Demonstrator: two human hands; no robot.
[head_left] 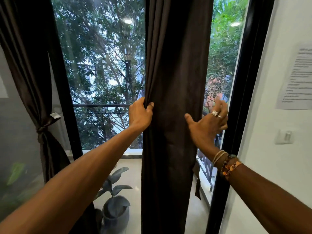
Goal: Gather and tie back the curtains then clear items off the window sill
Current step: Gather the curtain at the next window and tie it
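Outstretched hands (pixel 140 114) (pixel 207 123) touch curtain (pixel 175 65) beside pot (pixel 116 218) holding plant (pixel 116 176)

Curtain mid-window, one hand at either edge

The dark brown fabric curtain (pixel 175 81) hangs before the glass. The left hand (pixel 140 114) grips its left edge and the right hand (pixel 207 122) lies spread at its right edge. A second dark fabric curtain, tied (pixel 30 65), hangs far left. A grey potted broad-leaved plant (pixel 116 200) stands low between them. On the right wall, a white printed paper sheet (pixel 297 78) sits above a white wall switch (pixel 285 136).
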